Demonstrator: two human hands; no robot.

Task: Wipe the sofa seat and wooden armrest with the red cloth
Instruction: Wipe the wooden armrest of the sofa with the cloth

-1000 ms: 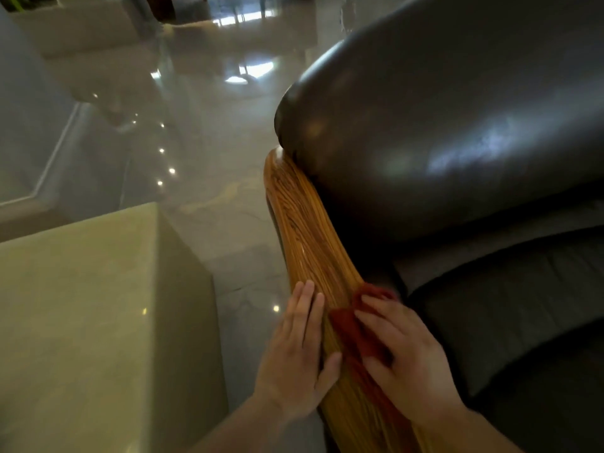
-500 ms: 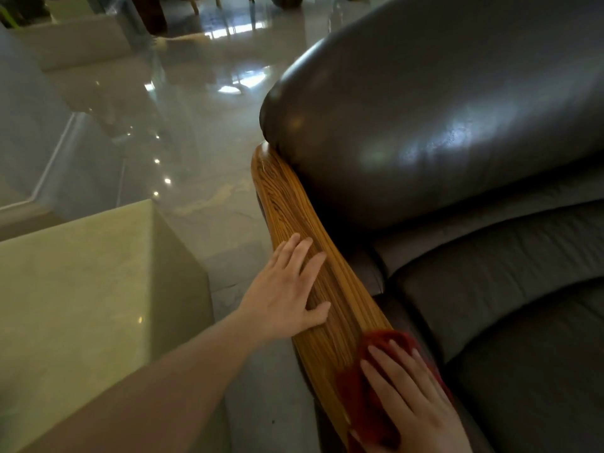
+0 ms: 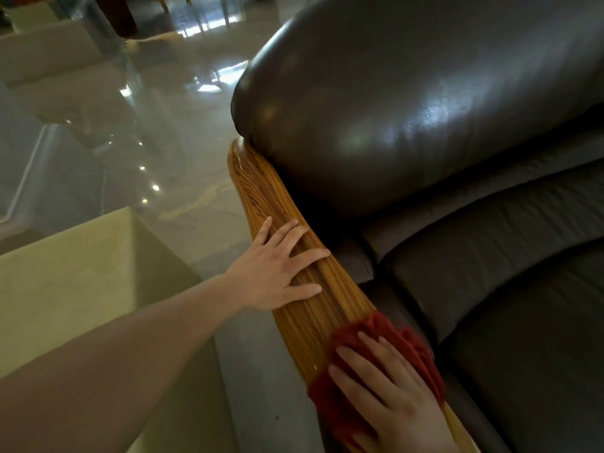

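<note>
The wooden armrest (image 3: 261, 188) runs diagonally from the upper middle down to the bottom right, with a striped orange-brown grain. My left hand (image 3: 277, 273) lies flat on its middle, fingers spread, holding nothing. Lower down, my right hand (image 3: 392, 393) presses the red cloth (image 3: 356, 335) flat onto the near end of the armrest. The cloth drapes over both sides of the wood, partly hidden under my palm. The dark leather sofa seat (image 3: 510, 289) lies just right of the armrest.
The bulging dark leather backrest (image 3: 408, 103) overhangs the far end of the armrest. A pale green block-shaped table (image 3: 75, 273) stands left of the armrest with a narrow strip of glossy grey floor (image 3: 163, 158) between. Furniture legs show at the far top.
My left hand slid farther up the armrest while my right hand drew the red cloth down toward the near end. The view has shifted closer to the sofa.
</note>
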